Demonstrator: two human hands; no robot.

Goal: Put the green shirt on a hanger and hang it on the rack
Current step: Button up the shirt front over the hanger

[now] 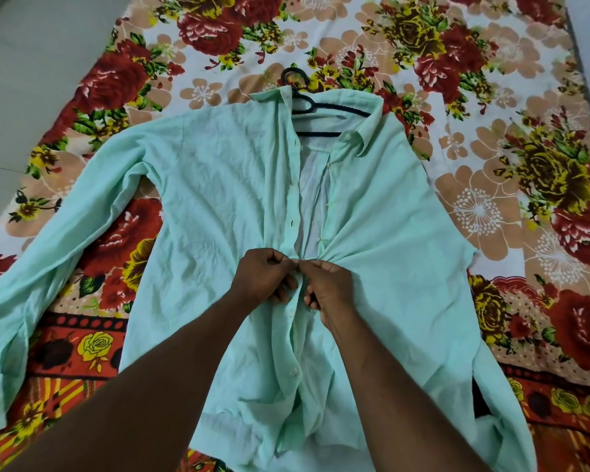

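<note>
Now buttoning the green shirt (218,185) mid-front, with the hanger (315,105) already inside its collar.

Nearest, the left hand (263,279) and right hand (329,287) meet at the placket (292,212), each pinching a front edge closed around a button spot. To do it well, I'd line up the two edges flat before pushing the button through, since the cloth bunches there. Beyond, the shirt lies spread on the floral bedsheet (491,199); sleeves reach both sides, with open sheet past the hook. No rack is in view.

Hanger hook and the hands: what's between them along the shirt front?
In the head view, between black hanger and both hands: the green shirt's open, unbuttoned placket.
</note>
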